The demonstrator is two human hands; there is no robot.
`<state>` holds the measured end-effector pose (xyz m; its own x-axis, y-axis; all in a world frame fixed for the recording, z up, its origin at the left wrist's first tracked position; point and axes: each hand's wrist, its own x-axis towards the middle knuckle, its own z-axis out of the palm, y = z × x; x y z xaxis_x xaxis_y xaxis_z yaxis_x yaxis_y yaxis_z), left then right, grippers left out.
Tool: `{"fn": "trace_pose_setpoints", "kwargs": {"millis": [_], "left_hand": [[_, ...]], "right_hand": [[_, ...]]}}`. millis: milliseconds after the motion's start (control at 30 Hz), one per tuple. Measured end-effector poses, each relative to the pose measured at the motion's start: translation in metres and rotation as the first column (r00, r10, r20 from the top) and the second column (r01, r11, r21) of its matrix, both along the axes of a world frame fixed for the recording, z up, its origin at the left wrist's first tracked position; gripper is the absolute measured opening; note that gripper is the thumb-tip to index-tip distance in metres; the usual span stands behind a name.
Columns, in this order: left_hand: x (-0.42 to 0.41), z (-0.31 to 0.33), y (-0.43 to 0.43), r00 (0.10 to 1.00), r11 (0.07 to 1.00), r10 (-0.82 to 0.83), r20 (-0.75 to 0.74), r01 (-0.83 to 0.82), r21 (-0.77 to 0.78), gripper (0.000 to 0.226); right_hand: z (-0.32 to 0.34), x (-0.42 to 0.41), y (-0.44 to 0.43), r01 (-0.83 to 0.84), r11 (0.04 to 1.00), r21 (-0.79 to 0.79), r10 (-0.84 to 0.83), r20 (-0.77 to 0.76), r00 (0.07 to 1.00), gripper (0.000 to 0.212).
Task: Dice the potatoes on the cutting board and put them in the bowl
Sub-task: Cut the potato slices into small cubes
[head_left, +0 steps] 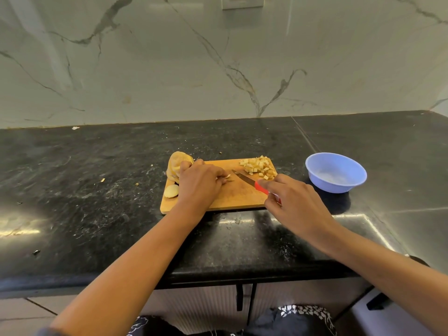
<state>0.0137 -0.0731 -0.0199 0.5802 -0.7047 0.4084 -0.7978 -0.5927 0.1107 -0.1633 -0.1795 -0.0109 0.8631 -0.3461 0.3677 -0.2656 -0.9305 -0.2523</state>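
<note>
A wooden cutting board (232, 197) lies on the black counter. A pile of diced potato (260, 167) sits at its far right corner. Peeled potatoes (178, 166) are stacked at the board's far left edge, and a small potato piece (171, 191) lies below them. My left hand (200, 184) is over the board's left half, its curled fingertips pinching a small potato piece (227, 176). My right hand (294, 202) grips the red handle of a knife (244, 178), whose blade points left toward that piece. A light blue bowl (315, 163) stands to the right of the board and looks empty.
The black stone counter (97, 190) carries small potato scraps left of the board. A marble wall (218, 69) rises behind it. The counter's front edge runs below my forearms, with cabinet doors underneath.
</note>
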Motion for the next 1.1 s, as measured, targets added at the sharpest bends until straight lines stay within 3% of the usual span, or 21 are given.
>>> {"fn": "trace_pose_setpoints", "kwargs": {"millis": [733,1100], "left_hand": [[0.004,0.001,-0.001,0.994,0.994,-0.021,-0.104,0.01,-0.106,0.016],[0.007,-0.002,-0.002,0.999,0.998,-0.024,-0.043,0.021,-0.057,0.02]], "right_hand": [[-0.001,0.007,0.018,-0.074,0.997,0.038,0.074,0.012,0.997,0.042],[-0.004,0.023,0.029,-0.071,0.996,-0.062,0.059,-0.18,0.982,0.051]]}}
